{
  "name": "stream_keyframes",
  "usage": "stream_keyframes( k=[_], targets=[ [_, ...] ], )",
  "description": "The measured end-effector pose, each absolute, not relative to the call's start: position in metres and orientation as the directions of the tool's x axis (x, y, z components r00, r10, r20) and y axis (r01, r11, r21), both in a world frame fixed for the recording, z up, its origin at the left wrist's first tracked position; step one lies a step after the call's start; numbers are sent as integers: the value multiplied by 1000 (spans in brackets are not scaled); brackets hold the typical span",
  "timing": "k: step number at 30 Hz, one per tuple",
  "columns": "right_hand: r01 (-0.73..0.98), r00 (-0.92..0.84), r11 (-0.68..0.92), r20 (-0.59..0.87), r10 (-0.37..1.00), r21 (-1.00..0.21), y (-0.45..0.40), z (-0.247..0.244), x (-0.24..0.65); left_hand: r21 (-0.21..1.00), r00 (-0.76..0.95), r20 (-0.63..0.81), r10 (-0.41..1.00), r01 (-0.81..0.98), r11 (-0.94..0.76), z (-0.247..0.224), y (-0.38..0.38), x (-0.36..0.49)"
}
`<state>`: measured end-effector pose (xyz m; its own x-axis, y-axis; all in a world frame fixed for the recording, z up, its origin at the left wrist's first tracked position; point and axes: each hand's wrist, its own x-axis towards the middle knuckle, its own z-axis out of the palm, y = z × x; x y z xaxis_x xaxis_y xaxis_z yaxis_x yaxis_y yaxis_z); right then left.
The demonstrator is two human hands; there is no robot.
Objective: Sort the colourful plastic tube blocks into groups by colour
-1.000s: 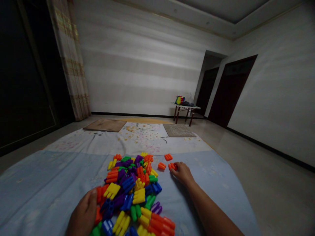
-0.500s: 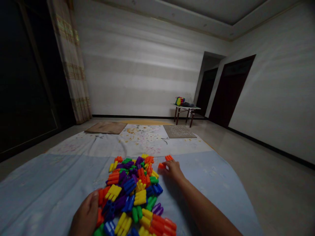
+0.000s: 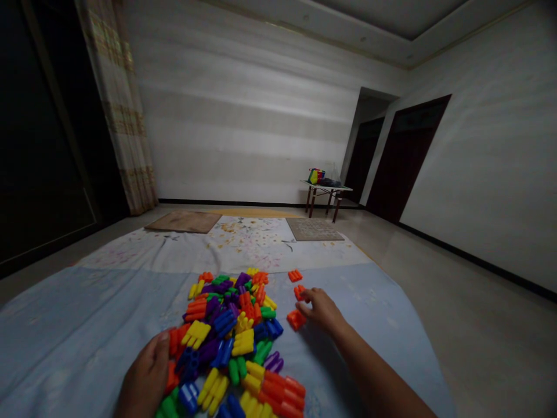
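A heap of plastic blocks in yellow [image 3: 242, 342], blue [image 3: 224, 323], purple, green and orange lies on the light blue cloth [image 3: 361, 325]. At the heap's left edge rests my left hand [image 3: 145, 374], its fingers against an orange block [image 3: 174, 341]; whether it grips that block cannot be made out. Right of the heap, my right hand [image 3: 319, 310] has thumb and fingers apart beside an orange block [image 3: 299, 292]. Another orange block [image 3: 296, 320] lies just below its fingertips, and a third [image 3: 295, 276] lies farther back.
Two flat mats, one brown [image 3: 185, 222] and one grey [image 3: 314, 229], lie at the cloth's far end. Beyond them a small table [image 3: 326, 187] holds a colourful bag [image 3: 315, 176]. A curtain hangs at the left.
My right hand has moved right and toward me, its fingers now apart. Three orange blocks show separately right of the heap. My left hand stays at the heap's edge.
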<state>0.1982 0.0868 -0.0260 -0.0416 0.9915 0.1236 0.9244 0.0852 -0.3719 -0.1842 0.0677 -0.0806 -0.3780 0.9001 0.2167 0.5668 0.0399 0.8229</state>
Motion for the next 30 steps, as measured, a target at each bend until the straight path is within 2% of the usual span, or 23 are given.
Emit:
stream_keyframes(
  k=[3, 6, 10, 12, 17, 21, 30],
  targets=[
    [927, -10, 49, 105, 994, -373, 75, -30, 188, 824, -373, 207, 904, 564, 44, -80, 68, -185],
    [917, -76, 112, 106, 991, -383, 70, -39, 183, 822, -375, 186, 908, 565, 65, -82, 70, -187],
    [876, -98, 171, 180, 979, -452, 86, -44, 207, 824, -371, 198, 907, 564, 51, -83, 70, -187],
    [885, -67, 151, 200, 977, -441, 101, -42, 228, 823, -370, 189, 910, 565, 59, -81, 70, -186],
    [901, -27, 64, 91, 995, -430, 136, -45, 259, 821, -380, 179, 907, 566, 75, -76, 68, -184],
    [878, -111, 115, 35, 993, -466, 148, -52, 257, 823, -376, 195, 906, 565, 57, -78, 68, -184],
    [842, -235, 213, 17, 972, -495, 159, -44, 243, 840, -353, 182, 918, 542, 42, -80, 67, -186]
  ],
)
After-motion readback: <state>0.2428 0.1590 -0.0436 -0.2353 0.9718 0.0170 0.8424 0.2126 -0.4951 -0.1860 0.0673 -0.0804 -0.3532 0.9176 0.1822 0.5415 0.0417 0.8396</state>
